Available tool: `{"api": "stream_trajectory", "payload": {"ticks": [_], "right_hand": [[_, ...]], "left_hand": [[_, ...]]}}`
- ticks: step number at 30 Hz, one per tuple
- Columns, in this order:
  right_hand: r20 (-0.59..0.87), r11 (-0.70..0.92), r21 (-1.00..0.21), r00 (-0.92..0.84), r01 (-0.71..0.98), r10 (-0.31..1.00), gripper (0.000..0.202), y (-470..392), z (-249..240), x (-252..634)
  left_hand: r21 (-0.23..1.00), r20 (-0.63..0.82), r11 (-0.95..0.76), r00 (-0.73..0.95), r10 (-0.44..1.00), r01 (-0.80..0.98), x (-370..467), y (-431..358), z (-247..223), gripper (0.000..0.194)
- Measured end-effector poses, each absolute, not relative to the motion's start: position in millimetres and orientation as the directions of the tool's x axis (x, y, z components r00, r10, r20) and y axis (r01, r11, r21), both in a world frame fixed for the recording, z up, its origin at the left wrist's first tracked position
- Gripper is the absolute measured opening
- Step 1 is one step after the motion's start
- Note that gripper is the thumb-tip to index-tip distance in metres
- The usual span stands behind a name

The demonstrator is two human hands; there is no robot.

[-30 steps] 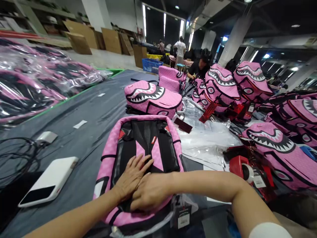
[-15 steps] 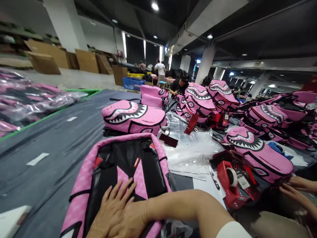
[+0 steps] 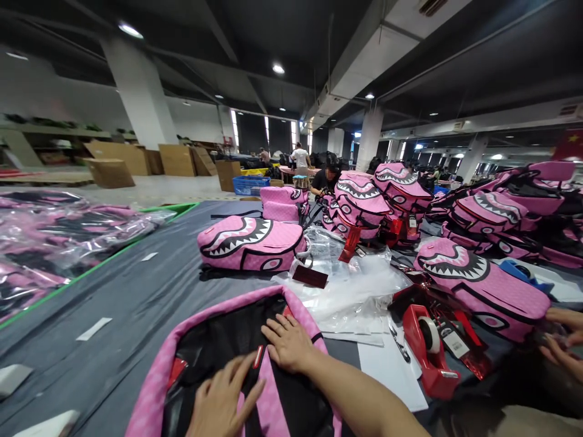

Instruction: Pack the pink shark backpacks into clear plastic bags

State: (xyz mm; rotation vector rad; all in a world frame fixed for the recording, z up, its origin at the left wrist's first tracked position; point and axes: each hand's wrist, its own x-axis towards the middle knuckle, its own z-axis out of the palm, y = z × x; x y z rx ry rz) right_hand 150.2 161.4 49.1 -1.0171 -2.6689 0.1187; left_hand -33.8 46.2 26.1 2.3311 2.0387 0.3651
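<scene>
A pink and black backpack (image 3: 273, 403) lies right in front of me with its black back panel and straps facing up. My left hand (image 3: 223, 397) rests on or just over the panel, fingers spread, near a small red label (image 3: 258, 357). Farther up on the right, my right hand (image 3: 286, 344) lies flat on the black strap area, fingers stretched out. Both hands are open and hold nothing. The lower end of the backpack runs out of view.
Beyond lies a shark-mouth backpack (image 3: 255, 246). Clear plastic bags (image 3: 346, 291), a dark red tag (image 3: 310, 276) and a red tape dispenser (image 3: 430, 358) are to the right. A co-worker's hands (image 3: 562, 340) are at the right edge. Bagged backpacks (image 3: 68, 243) fill the left.
My hands, close together on the panel before, are now apart. The right hand has moved up and right across the backpack. The camera view has tilted upward.
</scene>
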Motion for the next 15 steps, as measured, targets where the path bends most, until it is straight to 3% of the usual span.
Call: {"api": "stream_trajectory", "payload": {"ticks": [3, 7, 11, 15], "right_hand": [[0.323, 0.743, -0.308, -0.669, 0.594, 0.669, 0.045, 163.2, 31.7, 145.8], [0.490, 0.668, -0.467, -0.459, 0.580, 0.741, 0.035, 196.8, 48.2, 161.6], [0.401, 0.443, -0.440, -0.271, 0.781, 0.875, 0.030, 279.5, 81.1, 215.9], [0.304, 0.301, -0.387, -0.187, 0.872, 0.934, 0.029, 366.1, 83.5, 262.8]], "left_hand": [[0.095, 0.211, 0.083, -0.101, 0.972, 0.992, -19.0, 83.9, 43.6, 0.068], [0.073, 0.084, 0.037, -0.043, 0.996, 0.997, -10.6, 104.4, 33.8, 0.081], [0.047, 0.102, 0.032, -0.036, 0.994, 0.998, -19.8, 107.4, 19.0, 0.082], [0.024, 0.159, 0.044, -0.047, 0.986, 0.999, -31.0, 111.8, -1.1, 0.079]]}}
